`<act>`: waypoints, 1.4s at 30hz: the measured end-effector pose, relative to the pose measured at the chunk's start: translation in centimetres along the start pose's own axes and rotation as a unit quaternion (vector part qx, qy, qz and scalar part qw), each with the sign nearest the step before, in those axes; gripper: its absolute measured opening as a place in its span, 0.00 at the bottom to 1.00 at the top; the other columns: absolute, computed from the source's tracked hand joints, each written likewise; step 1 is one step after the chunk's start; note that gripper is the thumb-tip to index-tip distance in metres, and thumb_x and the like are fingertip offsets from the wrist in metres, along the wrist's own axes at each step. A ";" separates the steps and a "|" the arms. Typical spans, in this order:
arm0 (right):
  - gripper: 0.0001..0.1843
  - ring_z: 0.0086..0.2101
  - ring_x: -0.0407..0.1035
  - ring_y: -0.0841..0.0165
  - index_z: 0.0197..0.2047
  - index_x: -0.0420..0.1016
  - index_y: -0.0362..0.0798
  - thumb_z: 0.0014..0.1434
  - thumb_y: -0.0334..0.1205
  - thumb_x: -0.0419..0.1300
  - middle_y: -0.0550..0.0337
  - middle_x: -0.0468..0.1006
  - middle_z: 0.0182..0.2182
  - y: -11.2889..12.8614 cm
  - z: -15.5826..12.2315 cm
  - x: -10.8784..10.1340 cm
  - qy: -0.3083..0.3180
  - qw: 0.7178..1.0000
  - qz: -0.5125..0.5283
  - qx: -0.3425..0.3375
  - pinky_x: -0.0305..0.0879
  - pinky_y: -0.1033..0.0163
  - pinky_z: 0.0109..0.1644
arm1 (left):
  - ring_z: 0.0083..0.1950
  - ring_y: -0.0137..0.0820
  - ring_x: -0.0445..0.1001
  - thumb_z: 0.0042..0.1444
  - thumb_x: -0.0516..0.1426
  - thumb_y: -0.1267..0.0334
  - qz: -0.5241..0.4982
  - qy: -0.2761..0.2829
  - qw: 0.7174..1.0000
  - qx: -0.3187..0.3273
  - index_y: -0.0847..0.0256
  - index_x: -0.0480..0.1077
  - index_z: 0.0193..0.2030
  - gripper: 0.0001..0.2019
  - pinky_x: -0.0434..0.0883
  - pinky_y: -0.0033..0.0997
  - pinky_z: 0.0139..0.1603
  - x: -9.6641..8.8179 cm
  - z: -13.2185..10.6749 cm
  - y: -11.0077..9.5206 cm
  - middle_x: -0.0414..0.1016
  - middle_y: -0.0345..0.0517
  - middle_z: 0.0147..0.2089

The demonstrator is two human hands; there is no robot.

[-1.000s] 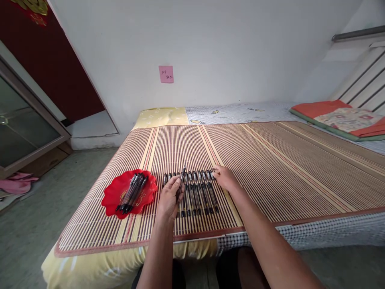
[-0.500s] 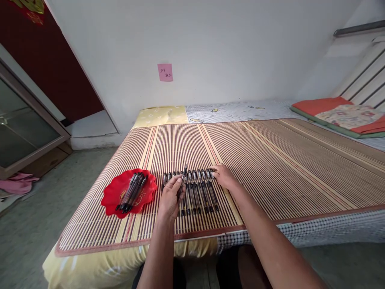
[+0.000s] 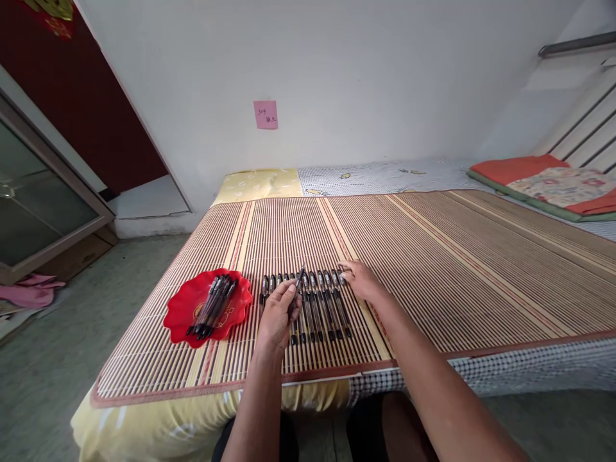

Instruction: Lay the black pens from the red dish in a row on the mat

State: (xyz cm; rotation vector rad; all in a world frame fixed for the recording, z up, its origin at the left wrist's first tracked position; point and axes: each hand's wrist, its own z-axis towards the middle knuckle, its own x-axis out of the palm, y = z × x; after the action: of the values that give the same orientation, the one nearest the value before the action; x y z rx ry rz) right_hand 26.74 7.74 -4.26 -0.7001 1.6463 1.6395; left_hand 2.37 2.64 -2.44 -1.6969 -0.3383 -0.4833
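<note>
Black pen (image 3: 300,280) in the left hand (image 3: 278,316), pinched between thumb and fingers, so that hand's definitely gripping. It's tilted over the row, long axis slanting, the visible end aimed up, away from the person and a bit right; the other end's hidden in the hand. Right hand (image 3: 359,280) has its fingers bent at the far end of the row's rightmost pen, can't tell if it's gripping or just touching. The row of pens (image 3: 330,314) lies side by side on the striped mat (image 3: 433,276), roughly front to back, near ends drifting right. Left of that, a wavy red plate (image 3: 174,314) holds a bundle of pens (image 3: 215,307) slanting far-right to near-left. Pink note (image 3: 265,115) on the wall (image 3: 385,77) behind.
</note>
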 end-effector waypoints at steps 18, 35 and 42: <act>0.15 0.28 0.69 0.71 0.33 0.80 0.48 0.53 0.52 0.71 0.63 0.75 0.27 9.6 -5.4 2.4 -0.046 0.832 0.552 -0.031 0.65 0.66 0.32 | 0.26 0.24 0.62 0.53 0.68 0.61 0.178 0.005 0.968 0.178 0.58 0.79 0.42 0.11 0.60 0.24 0.28 0.4 -0.6 0.4 0.69 0.37 0.28; 0.16 0.30 0.68 0.69 0.34 0.80 0.48 0.55 0.53 0.69 0.62 0.75 0.28 9.2 -5.6 1.5 -0.006 0.867 0.495 -0.064 0.64 0.64 0.35 | 0.24 0.25 0.66 0.62 0.60 0.54 0.290 0.030 0.939 0.182 0.59 0.68 0.37 0.11 0.62 0.23 0.27 1.2 -1.6 0.0 0.72 0.36 0.26; 0.11 0.30 0.66 0.71 0.36 0.82 0.49 0.59 0.49 0.67 0.63 0.75 0.28 8.6 -5.6 0.8 0.041 0.865 0.491 -0.098 0.63 0.64 0.36 | 0.23 0.23 0.65 0.61 0.61 0.50 0.221 0.071 0.963 0.135 0.58 0.69 0.44 0.14 0.60 0.22 0.24 1.0 -1.4 0.4 0.71 0.34 0.26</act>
State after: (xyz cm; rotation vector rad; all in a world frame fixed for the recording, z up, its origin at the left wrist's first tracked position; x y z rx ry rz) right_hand 18.91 2.70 0.16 0.0597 2.0739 2.5189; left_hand 3.29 1.17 -2.10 -1.4070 0.0814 -0.2134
